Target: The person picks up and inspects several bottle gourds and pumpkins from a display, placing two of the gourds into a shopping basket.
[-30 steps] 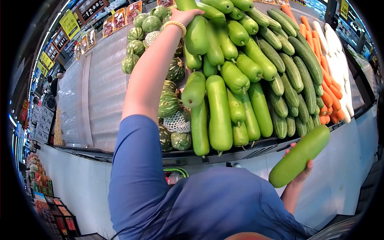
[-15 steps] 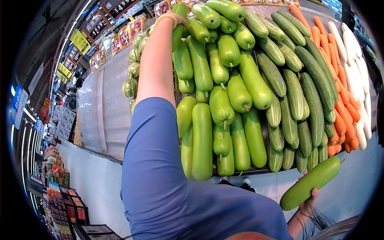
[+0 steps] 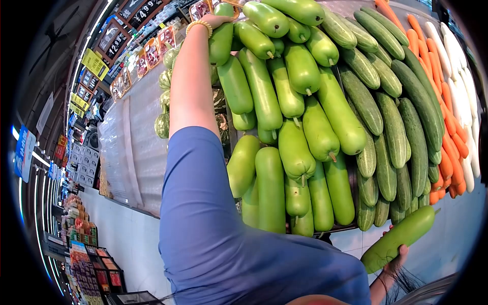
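My left hand [image 3: 217, 21], with a beaded bracelet on its wrist, is wrapped round a light green gourd [image 3: 221, 44] at the top of the pile. Its fingers are partly hidden. Below and to the right lie several more green gourds [image 3: 296, 147] in rows. At the lower right, my right hand [image 3: 395, 262] grips a long green gourd [image 3: 399, 239] from beneath, held tilted off the stand's front edge. Dark strands of hair cross near that wrist.
Striped green cucumbers [image 3: 389, 147], orange carrots [image 3: 450, 157] and white radishes [image 3: 460, 96] lie to the right. Small striped melons [image 3: 162, 124] and a film-covered surface [image 3: 132, 147] are left of my arm. Packed trays [image 3: 152, 53] stand behind. Shelves [image 3: 86, 264] rise at the lower left.
The view has shifted, so the produce sits lower and further right. My left hand and its gourd have moved slightly left, off the neighbouring gourds. My right hand still holds its gourd.
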Tool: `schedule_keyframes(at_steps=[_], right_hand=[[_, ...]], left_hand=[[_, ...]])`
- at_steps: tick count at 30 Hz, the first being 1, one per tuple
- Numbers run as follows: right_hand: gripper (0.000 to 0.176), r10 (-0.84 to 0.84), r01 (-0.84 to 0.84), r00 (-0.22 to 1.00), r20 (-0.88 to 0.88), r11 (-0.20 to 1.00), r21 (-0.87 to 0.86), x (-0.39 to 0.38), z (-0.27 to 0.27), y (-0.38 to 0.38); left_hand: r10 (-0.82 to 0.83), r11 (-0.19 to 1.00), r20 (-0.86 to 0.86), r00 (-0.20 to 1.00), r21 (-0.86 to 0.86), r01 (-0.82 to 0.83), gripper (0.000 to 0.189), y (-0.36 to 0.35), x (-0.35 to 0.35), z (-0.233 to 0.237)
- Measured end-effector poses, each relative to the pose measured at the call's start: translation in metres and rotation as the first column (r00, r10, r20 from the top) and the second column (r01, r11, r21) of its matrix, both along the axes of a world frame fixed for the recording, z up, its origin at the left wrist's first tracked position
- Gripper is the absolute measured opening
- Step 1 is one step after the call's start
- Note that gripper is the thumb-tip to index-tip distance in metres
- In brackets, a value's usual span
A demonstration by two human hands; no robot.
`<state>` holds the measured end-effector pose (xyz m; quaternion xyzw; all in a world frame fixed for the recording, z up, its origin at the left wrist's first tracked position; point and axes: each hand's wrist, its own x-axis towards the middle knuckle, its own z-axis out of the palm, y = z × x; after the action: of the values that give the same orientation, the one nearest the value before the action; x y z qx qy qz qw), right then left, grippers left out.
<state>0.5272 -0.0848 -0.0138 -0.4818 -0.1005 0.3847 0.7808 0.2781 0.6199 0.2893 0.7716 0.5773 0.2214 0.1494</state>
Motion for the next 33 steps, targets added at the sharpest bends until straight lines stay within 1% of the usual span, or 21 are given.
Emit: schedule_keyframes(at_steps=[1, 3, 6, 9, 10, 11, 12, 13, 14, 15, 17, 18, 19, 21, 23, 24, 25, 27, 30, 33], right_hand=[[0.092, 0.023, -0.023, 1.0, 0.0, 1.0, 0.011, 0.0, 0.002, 0.004], [0.091, 0.069, -0.069, 0.998, 0.003, 0.997, 0.031, 0.003, 0.007, 0.013], [0.091, 0.098, -0.099, 0.995, 0.016, 0.994, 0.043, 0.006, 0.006, 0.022], [0.09, 0.125, -0.125, 0.992, 0.014, 0.992, 0.035, 0.005, 0.008, 0.026], [0.09, 0.137, -0.137, 0.991, 0.014, 0.99, 0.036, 0.007, 0.008, 0.025], [0.09, 0.15, -0.15, 0.989, 0.014, 0.988, 0.036, 0.009, 0.006, 0.024], [0.09, 0.163, -0.163, 0.987, 0.011, 0.986, 0.036, 0.009, 0.003, 0.023], [0.089, 0.173, -0.174, 0.984, 0.033, 0.984, 0.037, 0.012, -0.002, 0.021], [0.087, 0.183, -0.185, 0.982, 0.055, 0.982, 0.039, 0.016, -0.01, 0.019], [0.086, 0.193, -0.197, 0.978, 0.082, 0.98, 0.043, 0.019, -0.016, 0.018], [0.086, 0.193, -0.199, 0.977, 0.089, 0.978, 0.06, 0.023, -0.02, 0.018], [0.086, 0.192, -0.2, 0.976, 0.097, 0.977, 0.072, 0.024, -0.021, 0.019], [0.086, 0.19, -0.198, 0.977, 0.096, 0.977, 0.079, 0.024, -0.021, 0.021], [0.086, 0.193, -0.202, 0.976, 0.1, 0.975, 0.088, 0.023, -0.019, 0.024], [0.085, 0.202, -0.212, 0.974, 0.099, 0.971, 0.106, 0.022, -0.015, 0.027], [0.085, 0.21, -0.222, 0.972, 0.102, 0.968, 0.115, 0.022, -0.014, 0.028], [0.085, 0.222, -0.236, 0.968, 0.121, 0.964, 0.121, 0.018, -0.009, 0.031], [0.083, 0.236, -0.258, 0.959, 0.158, 0.957, 0.134, 0.014, -0.005, 0.032], [0.081, 0.253, -0.278, 0.953, 0.166, 0.949, 0.151, 0.005, -0.001, 0.03], [0.087, 0.203, -0.215, 0.974, 0.102, 0.968, 0.129, -0.006, -0.002, 0.027]], left_hand=[[-0.012, 1.0, -0.007, 1.0, 0.0, 0.012, 0.067, -0.005, 0.001, -0.001], [0.054, 0.982, -0.208, 0.977, 0.188, -0.014, 0.07, -0.007, 0.005, -0.003], [0.099, 0.967, -0.358, 0.928, 0.255, -0.004, 0.073, -0.019, 0.002, 0.005], [0.046, 0.972, -0.328, 0.943, 0.233, 0.034, 0.074, -0.045, -0.009, 0.003], [0.034, 0.98, -0.279, 0.96, 0.197, 0.022, 0.074, -0.046, -0.016, 0.0], [-0.016, 0.974, -0.131, 0.991, 0.224, 0.045, 0.069, -0.09, -0.017, -0.003], [-0.059, 0.946, -0.044, 0.997, 0.317, 0.07, 0.062, -0.113, -0.027, -0.012], [-0.111, 0.907, 0.036, 0.993, 0.413, 0.086, 0.056, -0.133, -0.037, -0.021], [-0.143, 0.785, -0.025, 0.989, 0.606, 0.129, 0.044, -0.158, -0.046, -0.034], [-0.162, 0.619, -0.09, 0.983, 0.767, 0.172, 0.032, -0.182, -0.055, -0.046], [-0.231, 0.423, -0.29, 0.929, 0.83, 0.364, 0.024, -0.218, -0.077, -0.08], [-0.292, 0.41, -0.471, 0.833, 0.725, 0.554, 0.031, -0.227, -0.088, -0.1], [-0.349, 0.385, -0.625, 0.698, 0.583, 0.715, 0.04, -0.233, -0.097, -0.117], [-0.25, 0.372, -0.774, 0.582, 0.478, 0.796, 0.052, -0.244, -0.093, -0.143], [-0.147, 0.389, -0.809, 0.569, 0.482, 0.786, 0.06, -0.24, -0.087, -0.153], [-0.076, 0.356, -0.833, 0.548, 0.491, 0.795, 0.061, -0.233, -0.085, -0.156], [-0.027, 0.309, -0.837, 0.546, 0.513, 0.801, 0.057, -0.229, -0.083, -0.158], [-0.027, 0.328, -0.857, 0.514, 0.478, 0.815, 0.053, -0.221, -0.077, -0.157], [0.029, 0.215, -0.893, 0.449, 0.444, 0.87, 0.054, -0.207, -0.082, -0.15], [-0.081, 0.318, -0.888, 0.452, 0.407, 0.856, 0.066, -0.224, -0.084, -0.115]])
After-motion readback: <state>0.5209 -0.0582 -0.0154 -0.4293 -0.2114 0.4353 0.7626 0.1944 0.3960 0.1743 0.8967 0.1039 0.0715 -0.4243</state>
